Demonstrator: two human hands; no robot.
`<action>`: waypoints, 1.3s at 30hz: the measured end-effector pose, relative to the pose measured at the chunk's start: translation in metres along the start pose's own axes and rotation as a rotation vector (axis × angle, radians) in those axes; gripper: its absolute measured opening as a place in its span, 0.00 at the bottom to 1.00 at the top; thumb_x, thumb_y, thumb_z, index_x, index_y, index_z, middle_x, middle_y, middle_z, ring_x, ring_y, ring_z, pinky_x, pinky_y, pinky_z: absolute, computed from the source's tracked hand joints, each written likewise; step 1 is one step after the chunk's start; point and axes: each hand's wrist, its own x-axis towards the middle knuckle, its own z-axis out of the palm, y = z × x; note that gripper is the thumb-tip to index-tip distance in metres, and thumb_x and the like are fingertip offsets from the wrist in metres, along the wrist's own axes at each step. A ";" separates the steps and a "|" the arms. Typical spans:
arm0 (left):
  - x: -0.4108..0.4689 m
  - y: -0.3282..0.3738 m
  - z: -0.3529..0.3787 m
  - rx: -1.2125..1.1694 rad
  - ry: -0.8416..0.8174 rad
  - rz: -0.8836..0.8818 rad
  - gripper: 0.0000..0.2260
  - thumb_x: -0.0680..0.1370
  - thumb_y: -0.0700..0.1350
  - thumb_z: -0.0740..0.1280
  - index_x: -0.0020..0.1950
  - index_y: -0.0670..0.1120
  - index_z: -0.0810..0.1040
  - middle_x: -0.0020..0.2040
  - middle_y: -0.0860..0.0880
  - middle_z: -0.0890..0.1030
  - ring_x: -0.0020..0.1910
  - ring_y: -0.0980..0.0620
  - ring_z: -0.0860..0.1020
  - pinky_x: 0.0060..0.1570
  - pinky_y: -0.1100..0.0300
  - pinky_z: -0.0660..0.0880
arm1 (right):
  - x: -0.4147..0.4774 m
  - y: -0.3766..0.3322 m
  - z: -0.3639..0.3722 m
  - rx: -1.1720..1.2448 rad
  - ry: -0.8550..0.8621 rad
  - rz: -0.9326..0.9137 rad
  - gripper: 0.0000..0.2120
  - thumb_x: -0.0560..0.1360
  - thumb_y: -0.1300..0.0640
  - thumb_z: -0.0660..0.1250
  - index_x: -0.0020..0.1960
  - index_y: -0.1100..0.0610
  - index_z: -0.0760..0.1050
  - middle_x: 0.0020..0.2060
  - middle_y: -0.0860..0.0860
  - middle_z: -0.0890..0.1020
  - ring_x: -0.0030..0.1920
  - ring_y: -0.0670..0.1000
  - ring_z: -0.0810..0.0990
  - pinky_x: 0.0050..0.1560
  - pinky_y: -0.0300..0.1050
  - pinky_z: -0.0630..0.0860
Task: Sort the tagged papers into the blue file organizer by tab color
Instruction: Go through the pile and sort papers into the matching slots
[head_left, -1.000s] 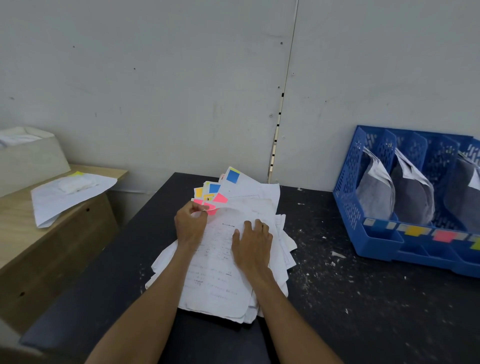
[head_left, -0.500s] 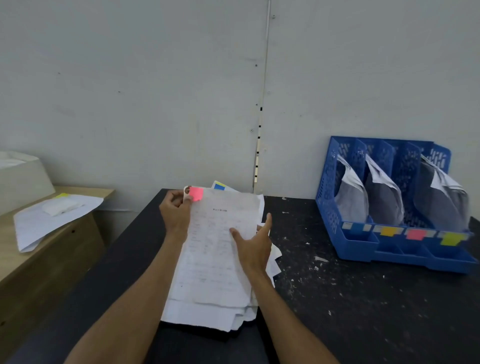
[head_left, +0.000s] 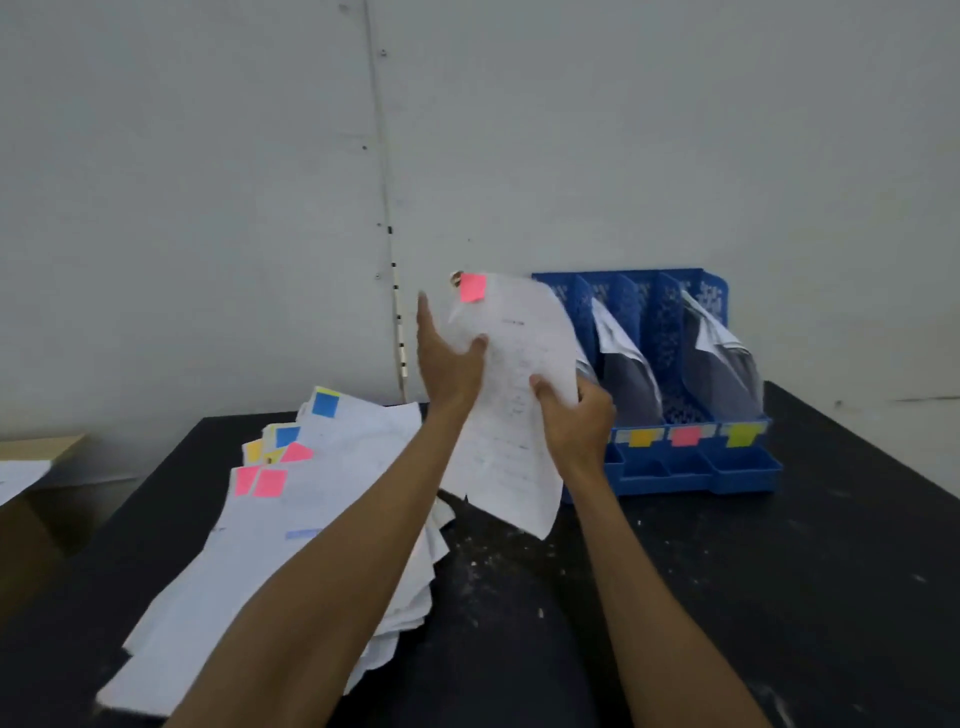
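The pink-tabbed sheet (head_left: 514, 395) is no longer lying over the stack of papers (head_left: 291, 519) at lower left. It is now hanging in the air at the centre of the frame, overlapping the left end of the blue file organizer (head_left: 701, 470). The left hand (head_left: 447, 358) is pinching the sheet's upper left part, thumb on the front and fingers straight behind it. The right hand (head_left: 574, 421) is gripping the right edge, thumb in front and fingers curled behind. The sheet is bowing and hanging limp below the hands. It probably belongs in the compartment behind the pink label (head_left: 685, 435), right of centre between the orange and yellow-green labels. Keeping the sheet taut and upright and leading with the bottom edge should stop it catching on the dividers or the papers already standing there.
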 end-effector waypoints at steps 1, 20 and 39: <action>-0.006 0.003 0.015 0.022 -0.071 0.014 0.40 0.75 0.42 0.71 0.79 0.51 0.49 0.78 0.48 0.59 0.75 0.50 0.59 0.73 0.55 0.59 | 0.005 -0.002 -0.010 -0.022 0.054 -0.024 0.05 0.75 0.54 0.70 0.49 0.54 0.79 0.38 0.40 0.79 0.39 0.38 0.78 0.34 0.28 0.73; -0.114 0.037 0.191 0.084 -0.392 0.239 0.27 0.81 0.56 0.60 0.77 0.46 0.61 0.80 0.44 0.46 0.79 0.48 0.45 0.73 0.58 0.50 | 0.067 0.022 -0.124 -0.345 0.743 -0.502 0.14 0.79 0.53 0.64 0.50 0.63 0.80 0.44 0.55 0.84 0.45 0.51 0.83 0.41 0.49 0.80; -0.051 0.044 0.188 -0.412 -0.682 -0.460 0.30 0.81 0.63 0.51 0.76 0.46 0.63 0.72 0.43 0.69 0.69 0.46 0.70 0.71 0.50 0.65 | 0.109 0.072 -0.085 -0.792 0.219 -0.225 0.19 0.82 0.49 0.49 0.61 0.59 0.72 0.43 0.58 0.82 0.43 0.60 0.80 0.35 0.45 0.65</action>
